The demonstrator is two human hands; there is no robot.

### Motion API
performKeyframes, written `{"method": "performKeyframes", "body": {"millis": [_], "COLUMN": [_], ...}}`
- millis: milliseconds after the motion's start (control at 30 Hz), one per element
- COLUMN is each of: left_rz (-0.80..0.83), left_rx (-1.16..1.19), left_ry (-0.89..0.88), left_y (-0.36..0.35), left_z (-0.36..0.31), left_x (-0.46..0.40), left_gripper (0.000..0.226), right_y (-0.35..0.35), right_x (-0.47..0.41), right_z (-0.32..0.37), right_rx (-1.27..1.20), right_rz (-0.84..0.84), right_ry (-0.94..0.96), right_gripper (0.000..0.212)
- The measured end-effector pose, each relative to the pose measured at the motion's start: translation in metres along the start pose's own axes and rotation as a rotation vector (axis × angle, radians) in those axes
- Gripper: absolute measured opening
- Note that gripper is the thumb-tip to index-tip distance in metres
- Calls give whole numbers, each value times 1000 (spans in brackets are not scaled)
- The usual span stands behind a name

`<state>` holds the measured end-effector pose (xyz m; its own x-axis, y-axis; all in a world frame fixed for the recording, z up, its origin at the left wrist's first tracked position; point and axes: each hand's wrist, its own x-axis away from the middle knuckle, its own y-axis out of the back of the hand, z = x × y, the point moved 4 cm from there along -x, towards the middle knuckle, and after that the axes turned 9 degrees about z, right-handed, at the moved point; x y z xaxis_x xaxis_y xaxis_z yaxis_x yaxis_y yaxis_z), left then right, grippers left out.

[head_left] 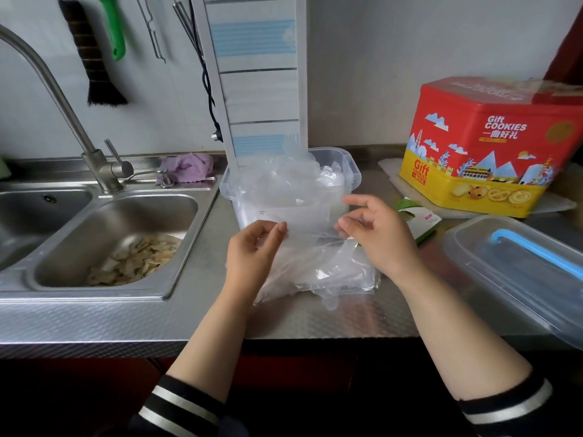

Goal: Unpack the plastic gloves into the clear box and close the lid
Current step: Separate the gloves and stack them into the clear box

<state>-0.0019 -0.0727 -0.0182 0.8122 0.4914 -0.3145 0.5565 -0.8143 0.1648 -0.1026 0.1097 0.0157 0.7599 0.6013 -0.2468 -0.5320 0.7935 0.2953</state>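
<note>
Steel counter [94, 323] beside a double sink [104, 234]; glove unpacking under way, box uncovered.

Largest item is the red and yellow cookie tin [492, 146] at right rear, with the lid [517, 272], blue-handled, lying apart at the right counter edge. Clear box [350, 171] stands centre rear, heaped with plastic gloves [284, 181]. Just in front lies a crumpled clear bag [318, 272] on the counter. Left hand [252, 250] pinches a glove sheet [303, 216] between thumb and forefinger; right hand [375, 234] pinches its opposite edge, remaining fingers spread. Sheet is raised between bag and box, overlapping the box front.
</note>
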Motion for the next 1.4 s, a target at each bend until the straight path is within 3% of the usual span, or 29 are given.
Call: {"method": "performKeyframes", "body": {"millis": [133,267,400,500,634,834,1034,1134,1234,1335,1401], "left_rz": [67,127,72,62,28,16,44,93,155,111,70], "left_rx": [-7,-135,-105,-122,-254,-545,-921,-946,-930,-971,-1106], "left_ry": [-9,-63,-78,-23,95,174,217,221,208,167,159], "left_y": [18,35,50,51,46,49,51,62,79,95,101], "left_z": [-21,-42,-54,-56,-53,-43,-38,-30,-23,-25,-31], "left_x": [-19,-40,-70,-102,-141,-175,-178,-174,-173,-166,-157], "left_gripper": [18,5,23,32,39,28,55,61,52,35,39], "right_y": [10,25,30,32,23,8,-7,-10,-6,3,11], "right_x": [-13,-36,-76,-110,-143,-162,-163,-163,-159,-157,-153], "right_z": [17,33,43,48,46,30,25,27,33,34,33], "right_rx": [118,262,301,426,591,890,1166,1212,1218,1153,1098], "right_rz": [98,28,-15,-31,34,113,236,284,288,254,217], "right_ry": [-16,55,124,124,20,-147,-84,-74,-76,-74,-59], "right_gripper": [23,25,15,28,39,40,43,43,38,30,28]}}
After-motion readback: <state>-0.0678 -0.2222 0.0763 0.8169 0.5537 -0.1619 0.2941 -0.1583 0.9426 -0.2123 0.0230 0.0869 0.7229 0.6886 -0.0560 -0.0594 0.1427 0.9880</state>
